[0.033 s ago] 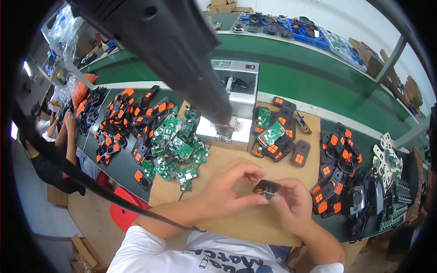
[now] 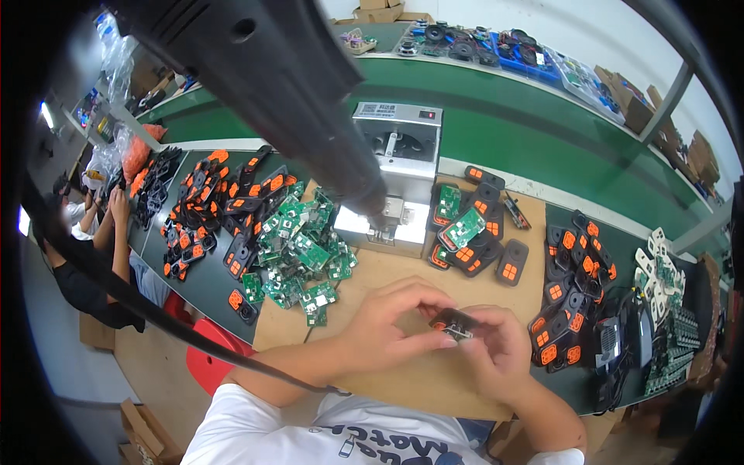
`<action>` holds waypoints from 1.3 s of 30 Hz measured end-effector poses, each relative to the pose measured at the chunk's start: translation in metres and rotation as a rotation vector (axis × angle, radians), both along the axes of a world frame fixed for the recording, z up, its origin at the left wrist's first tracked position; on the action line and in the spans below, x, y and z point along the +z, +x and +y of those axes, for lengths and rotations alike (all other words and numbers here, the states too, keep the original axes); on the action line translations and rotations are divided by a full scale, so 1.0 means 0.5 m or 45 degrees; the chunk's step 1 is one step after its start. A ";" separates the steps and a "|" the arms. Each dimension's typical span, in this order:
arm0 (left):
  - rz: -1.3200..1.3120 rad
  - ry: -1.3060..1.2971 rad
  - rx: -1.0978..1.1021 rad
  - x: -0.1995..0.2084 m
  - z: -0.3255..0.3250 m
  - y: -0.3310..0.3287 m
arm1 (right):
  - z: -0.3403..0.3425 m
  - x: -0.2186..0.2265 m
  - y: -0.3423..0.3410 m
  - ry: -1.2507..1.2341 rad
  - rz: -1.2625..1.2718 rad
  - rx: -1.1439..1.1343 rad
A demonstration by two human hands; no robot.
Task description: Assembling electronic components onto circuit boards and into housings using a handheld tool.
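Observation:
In front of my chest, over the brown board (image 2: 387, 372), I hold a small black plastic casing (image 2: 456, 320) with a bit of orange and a circuit board edge showing. My right hand (image 2: 500, 349) grips its right side between thumb and fingers. From the left, my left hand (image 2: 399, 322) pinches it, thumb below and curled index finger above. My fingers cover much of the casing. Loose green circuit boards (image 2: 298, 248) lie heaped left of my left hand. Beyond my hands, black casings with orange buttons (image 2: 511, 262) lie with several green boards on top.
A metal machine (image 2: 399, 155) stands at the back centre, with a dark tubular tool (image 2: 310, 101) hanging in front. More orange-buttoned casings (image 2: 205, 201) are piled at left and right. A black cable (image 2: 155, 310) crosses my left forearm. Another person (image 2: 93, 256) works at far left.
The fingers of my left hand have drawn in slightly onto the casing, and it has tilted a little. The piles and the machine stay put.

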State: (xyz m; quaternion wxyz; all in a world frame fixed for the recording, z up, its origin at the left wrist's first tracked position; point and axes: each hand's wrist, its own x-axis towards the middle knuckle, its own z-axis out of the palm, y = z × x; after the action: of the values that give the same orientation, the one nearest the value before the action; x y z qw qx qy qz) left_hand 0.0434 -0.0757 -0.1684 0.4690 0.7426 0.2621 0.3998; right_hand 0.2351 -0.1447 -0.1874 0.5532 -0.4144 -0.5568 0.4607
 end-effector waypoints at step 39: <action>-0.349 -0.036 0.325 0.161 0.218 -0.028 | 0.036 -0.024 -0.014 -1.163 1.127 0.267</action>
State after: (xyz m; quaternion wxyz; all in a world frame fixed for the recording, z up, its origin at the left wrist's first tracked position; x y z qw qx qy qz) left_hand 0.0294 0.0332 -0.0880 0.4561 0.6354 0.2934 0.5497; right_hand 0.2281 -0.1269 -0.1992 0.4505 -0.3222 -0.0613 0.8304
